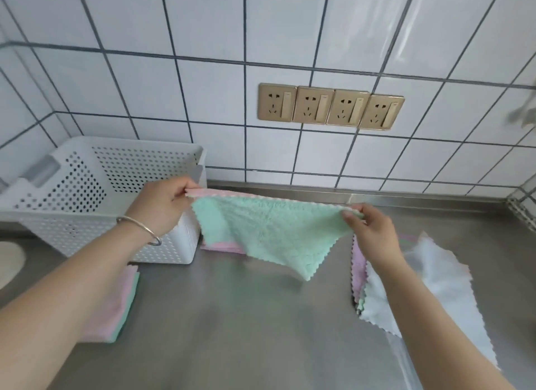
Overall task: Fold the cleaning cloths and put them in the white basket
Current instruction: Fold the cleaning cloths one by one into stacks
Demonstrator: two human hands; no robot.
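Note:
A green cleaning cloth with a pink back [269, 233] hangs in the air above the steel counter, stretched between both hands. My left hand [158, 205] pinches its left top corner, right beside the white perforated basket [95, 192]. My right hand [368, 230] pinches the right top corner. The cloth's lower corner droops toward the counter. A folded pink and green pile [114, 305] lies under my left forearm, in front of the basket. Loose unfolded cloths, white on top [429, 291], lie at the right under my right forearm.
The steel counter [246, 331] runs to a white tiled wall with a row of gold sockets [330, 106]. The basket stands in the left back corner. A pale round object [8, 262] shows at the left edge. A bangle is on my left wrist.

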